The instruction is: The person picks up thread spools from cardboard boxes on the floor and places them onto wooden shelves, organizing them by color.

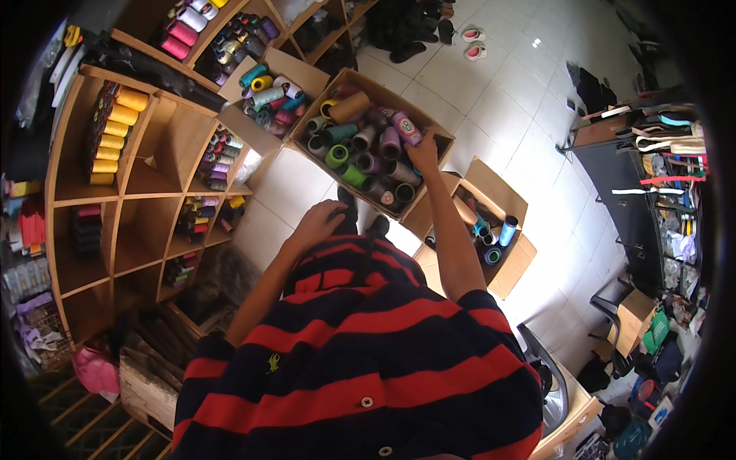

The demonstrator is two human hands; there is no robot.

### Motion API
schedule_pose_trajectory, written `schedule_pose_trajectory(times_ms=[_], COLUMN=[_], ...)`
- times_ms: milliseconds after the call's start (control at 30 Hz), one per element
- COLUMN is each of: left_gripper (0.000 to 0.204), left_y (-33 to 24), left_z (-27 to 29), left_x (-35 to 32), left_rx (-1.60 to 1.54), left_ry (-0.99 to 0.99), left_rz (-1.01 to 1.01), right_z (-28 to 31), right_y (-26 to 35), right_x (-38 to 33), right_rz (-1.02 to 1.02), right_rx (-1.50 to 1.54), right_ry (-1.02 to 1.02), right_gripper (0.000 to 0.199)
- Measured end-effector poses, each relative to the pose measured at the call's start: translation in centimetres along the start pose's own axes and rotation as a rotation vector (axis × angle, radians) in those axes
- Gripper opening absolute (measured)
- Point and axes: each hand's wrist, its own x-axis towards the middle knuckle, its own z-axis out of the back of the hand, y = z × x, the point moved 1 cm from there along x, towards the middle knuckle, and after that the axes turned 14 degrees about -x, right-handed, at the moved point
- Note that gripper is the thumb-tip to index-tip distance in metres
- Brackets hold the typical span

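Observation:
My right hand (424, 153) is at the right side of a large cardboard box (435, 121), its fingers closed round the lower end of a light purple thread spool (406, 128) with a round label. Under and beside that spool, the box is heaped with cones of thread, among them a bright green spool (336, 156), a tan spool (349, 107) and a dark teal spool (340, 134). My left hand (318, 224) hangs in front of my body by my dark shoe, short of the box. Nothing shows in it, and its fingers are loosely bent and apart.
Wooden cubby shelves (119, 198) with rows of spools stand at the left. A smaller spool box (303, 73) sits beyond the large one, and another open carton (514, 199) is at its right. A fan (553, 383) stands near my right side; slippers (474, 44) lie on the tiles.

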Motion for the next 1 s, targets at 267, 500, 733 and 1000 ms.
schedule_pose_trajectory(times_ms=[267,500,733,1000], left_gripper=[0.030,0.049,0.086,0.068], left_y=[-1.8,0.5,5.8,2.0], left_z=[-1.8,-3.5,-3.5,-1.9], left_x=[7.8,18.8,22.0,23.2], left_rx=[-0.051,0.136,0.295,-0.138], left_ry=[-0.006,-0.243,0.055,0.395], left_rz=[-0.056,-0.046,0.451,0.747], right_z=[0.7,6.0,11.8,8.7], right_y=[1.4,-0.1,-2.1,-5.1], right_x=[-0.6,-3.5,-13.8,-22.2], right_rz=[0.029,-0.137,-0.097,-0.366], right_rx=[-0.003,0.489,1.055,1.240], right_ry=[0.148,0.134,0.311,0.468], right_gripper=[0.068,0.055,0.053,0.084])
